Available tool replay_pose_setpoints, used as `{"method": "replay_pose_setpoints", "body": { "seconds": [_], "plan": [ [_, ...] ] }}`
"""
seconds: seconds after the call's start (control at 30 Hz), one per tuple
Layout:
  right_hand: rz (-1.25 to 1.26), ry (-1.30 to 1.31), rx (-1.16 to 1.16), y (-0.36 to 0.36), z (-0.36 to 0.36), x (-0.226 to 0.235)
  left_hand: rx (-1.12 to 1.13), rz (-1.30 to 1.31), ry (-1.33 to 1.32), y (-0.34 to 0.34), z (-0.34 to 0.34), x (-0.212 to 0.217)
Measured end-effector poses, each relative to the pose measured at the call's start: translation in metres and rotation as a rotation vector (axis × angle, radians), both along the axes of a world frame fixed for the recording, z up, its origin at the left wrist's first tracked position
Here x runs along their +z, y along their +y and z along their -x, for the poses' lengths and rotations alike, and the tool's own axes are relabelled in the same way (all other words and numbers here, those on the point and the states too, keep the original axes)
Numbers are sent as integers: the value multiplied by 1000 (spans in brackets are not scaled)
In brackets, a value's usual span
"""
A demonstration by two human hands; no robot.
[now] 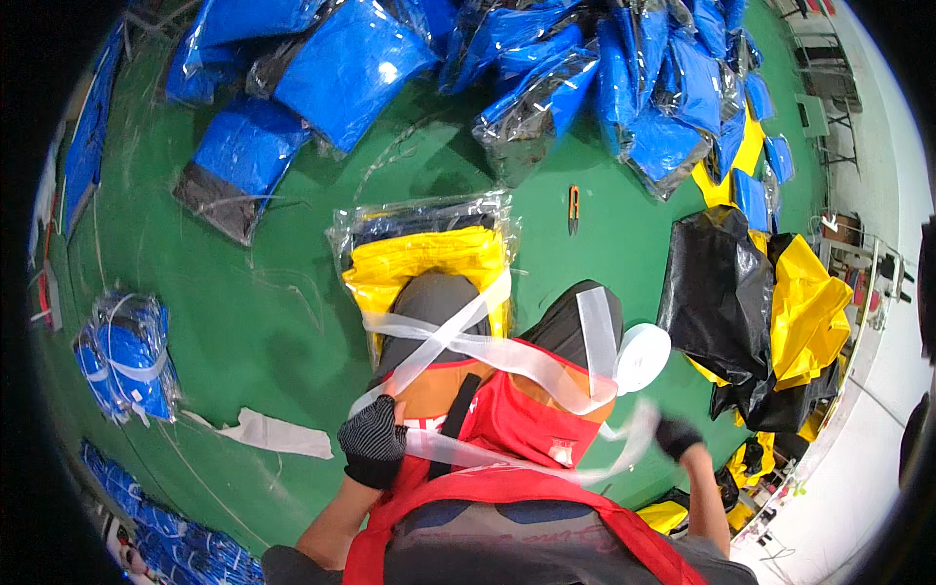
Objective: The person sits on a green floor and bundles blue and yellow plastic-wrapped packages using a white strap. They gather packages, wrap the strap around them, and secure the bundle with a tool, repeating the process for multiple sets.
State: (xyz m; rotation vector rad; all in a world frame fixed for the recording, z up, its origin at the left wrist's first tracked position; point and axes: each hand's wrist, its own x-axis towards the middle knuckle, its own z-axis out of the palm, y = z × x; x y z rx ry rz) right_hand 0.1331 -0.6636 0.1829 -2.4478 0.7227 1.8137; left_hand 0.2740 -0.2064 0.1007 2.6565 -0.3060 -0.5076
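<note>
I look down at my lap and a green floor. My left hand, in a striped dark glove, grips a wide clear plastic strap that crosses my knees in loops. My right hand, in a dark glove, holds the same strap lower right, just below the white strap roll beside my right knee. Under my left knee lies a clear-bagged yellow garment bundle, and the strap crosses over it.
Several blue bagged garments lie piled along the far side. An orange utility knife lies on the floor. Black and yellow garments are heaped at right. A tied blue bundle and a white scrap lie at left.
</note>
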Motion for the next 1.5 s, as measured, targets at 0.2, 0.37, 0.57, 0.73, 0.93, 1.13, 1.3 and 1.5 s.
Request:
{"method": "replay_pose_setpoints", "body": {
  "seconds": [0.2,0.37,0.57,0.73,0.93,1.13,1.3,1.5],
  "plan": [
    [-595,-782,221,149,-203,-76,-73,91,-82,8,-3,-10],
    [-52,-691,853,138,-285,-131,179,130,47,9,2,-9],
    [-265,-1839,528,151,-403,-55,117,170,89,3,8,0],
    [-560,-670,6,168,-303,-119,198,162,-40,5,6,5],
    [-859,-966,-736,224,-259,-129,227,54,72,3,-19,-3],
    [-1016,-959,-1091,199,-237,-53,242,299,246,-3,-39,2],
    [-1386,-995,-1342,196,-295,-46,344,372,470,5,0,-19],
    [-778,-1607,-410,252,-426,-119,562,464,324,-13,39,-29]
  ]
}}
